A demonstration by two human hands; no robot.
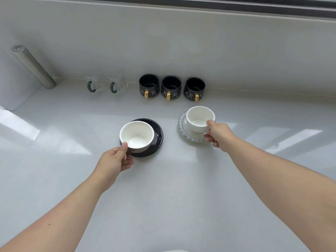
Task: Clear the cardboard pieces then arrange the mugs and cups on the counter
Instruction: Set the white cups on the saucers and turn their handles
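My left hand (pixel 116 160) grips the handle side of a cup, white inside and dark outside (pixel 137 136), over a black saucer (pixel 158 135). My right hand (pixel 218 133) holds a white cup (pixel 199 118) by its handle over a clear ridged glass saucer (pixel 181 124). Whether either cup touches its saucer I cannot tell. Along the back wall stand three black mugs with gold handles (pixel 148 86) (pixel 171 87) (pixel 194 89) and two clear glass cups with green handles (pixel 95 84) (pixel 117 85). No cardboard is in view.
The white counter (pixel 163 197) stretches wide in front of me. A metal cylinder (pixel 32 66) rises at the back left beside a white panel (pixel 11 84). A white backsplash with a ledge runs behind the mugs.
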